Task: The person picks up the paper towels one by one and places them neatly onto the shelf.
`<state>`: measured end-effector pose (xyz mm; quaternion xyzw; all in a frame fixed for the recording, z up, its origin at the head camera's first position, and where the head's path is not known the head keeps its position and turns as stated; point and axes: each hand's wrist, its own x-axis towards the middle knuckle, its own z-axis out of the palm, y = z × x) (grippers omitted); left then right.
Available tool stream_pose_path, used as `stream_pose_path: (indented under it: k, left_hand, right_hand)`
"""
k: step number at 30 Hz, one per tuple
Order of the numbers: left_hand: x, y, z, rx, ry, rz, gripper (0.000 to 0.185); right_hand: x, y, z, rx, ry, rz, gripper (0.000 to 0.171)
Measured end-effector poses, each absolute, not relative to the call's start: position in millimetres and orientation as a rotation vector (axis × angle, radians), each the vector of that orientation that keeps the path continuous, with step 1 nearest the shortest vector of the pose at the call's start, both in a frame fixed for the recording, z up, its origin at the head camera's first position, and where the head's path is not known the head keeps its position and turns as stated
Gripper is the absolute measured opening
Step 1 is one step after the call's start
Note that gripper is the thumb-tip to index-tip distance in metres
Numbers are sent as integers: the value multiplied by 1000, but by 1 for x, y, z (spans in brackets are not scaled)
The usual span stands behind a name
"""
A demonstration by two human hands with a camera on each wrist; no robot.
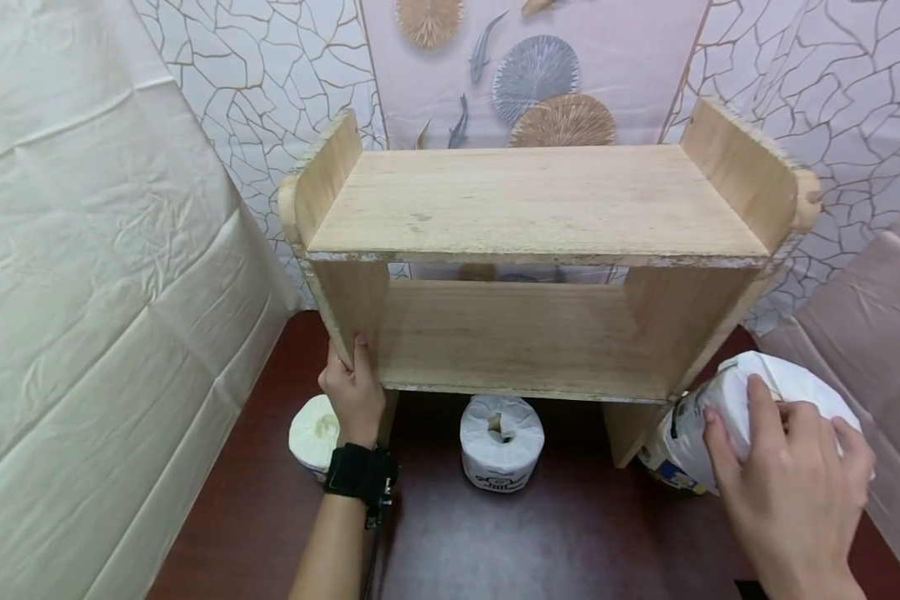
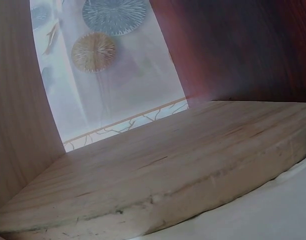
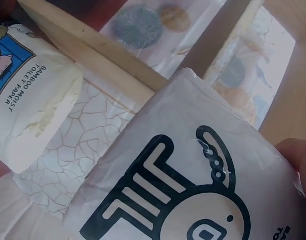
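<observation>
My left hand (image 1: 354,400) grips the lower front edge of the left side panel of a wooden shelf (image 1: 525,204). The left wrist view shows that wooden panel (image 2: 158,175) close up. On the right, my right hand (image 1: 806,467) holds a white-wrapped toilet paper roll (image 1: 802,375) by its top, beside the shelf's right side. A black animal drawing marks this held roll (image 3: 143,145) in the right wrist view. Partly hidden behind it, another toilet paper roll (image 3: 43,95) bears a blue picture and printed words.
A wrapped roll (image 1: 501,442) stands below the shelf's lower board, in the middle. Left of the shelf, partly behind my left wrist, is another roll (image 1: 313,432). The dark red-brown tabletop (image 1: 510,550) lies between cloth-covered sides and a patterned backdrop (image 1: 270,92).
</observation>
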<state>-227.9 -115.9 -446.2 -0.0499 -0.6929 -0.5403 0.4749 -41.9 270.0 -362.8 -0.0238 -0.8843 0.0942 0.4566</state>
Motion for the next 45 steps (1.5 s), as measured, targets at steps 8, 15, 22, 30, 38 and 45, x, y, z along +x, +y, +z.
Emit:
stream_pose_path:
  k: [8, 15, 22, 30, 38, 45]
  left_hand:
    - [-228, -116, -445, -147, -1683, -1319, 26]
    - [-226, -116, -446, -153, -1680, -1345, 25]
    - [-226, -118, -447, -158, -1685, -1341, 27]
    - [-226, -118, -446, -140, -1703, -1331, 25]
    - [-224, -116, -448, -141, -1706, -1314, 23]
    - [-225, -118, -445, -129, -1722, -1342, 26]
  right_hand:
    - [-31, 263, -353, -48, -2196, 232, 64]
    - [-24, 256, -353, -14, -2123, 247, 66]
    - [-21, 245, -348, 33, -2079, 266, 66]
    - [-16, 235, -341, 94, -2075, 264, 63]
    - [-16, 224, -337, 190, -2045, 267, 57]
    - [-19, 215, -333, 248, -2026, 304, 54]
